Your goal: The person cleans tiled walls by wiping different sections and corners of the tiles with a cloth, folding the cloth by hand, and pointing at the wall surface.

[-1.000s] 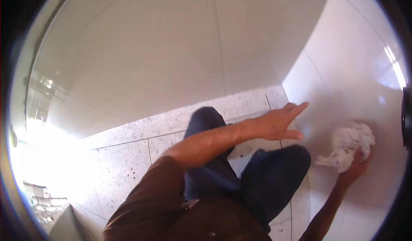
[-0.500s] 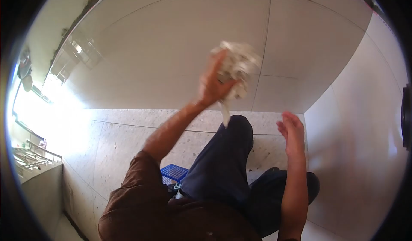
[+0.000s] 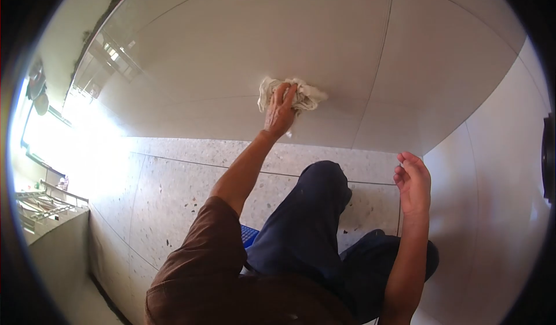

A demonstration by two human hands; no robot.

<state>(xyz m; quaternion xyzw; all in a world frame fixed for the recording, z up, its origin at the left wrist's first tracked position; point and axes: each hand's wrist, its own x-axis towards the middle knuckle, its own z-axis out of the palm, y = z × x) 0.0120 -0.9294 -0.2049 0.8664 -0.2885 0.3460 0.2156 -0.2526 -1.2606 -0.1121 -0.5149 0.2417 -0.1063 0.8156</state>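
My left hand [image 3: 280, 116] presses a crumpled off-white cloth [image 3: 310, 96] flat against the large pale wall tiles [image 3: 231, 47]. The fingers lie over the cloth's folds, and part of it bunches out on both sides of the hand. My right hand [image 3: 413, 181] is raised near the lower right corner of the wall, palm turned inward. Its fingers are loosely curled and a little apart, with nothing visible in them.
Low in front of the wall, my bent knees [image 3: 324, 180] are over the speckled floor [image 3: 174, 186]. A blue plastic basket [image 3: 249, 235] shows partly behind my left arm. Another tiled wall [image 3: 492, 186] rises on the right. A rack [image 3: 49, 206] stands at far left beside bright light.
My left hand has moved left and slightly down with the cloth, which was blurred and is now spread against the wall. My right hand has shifted slightly right in view.
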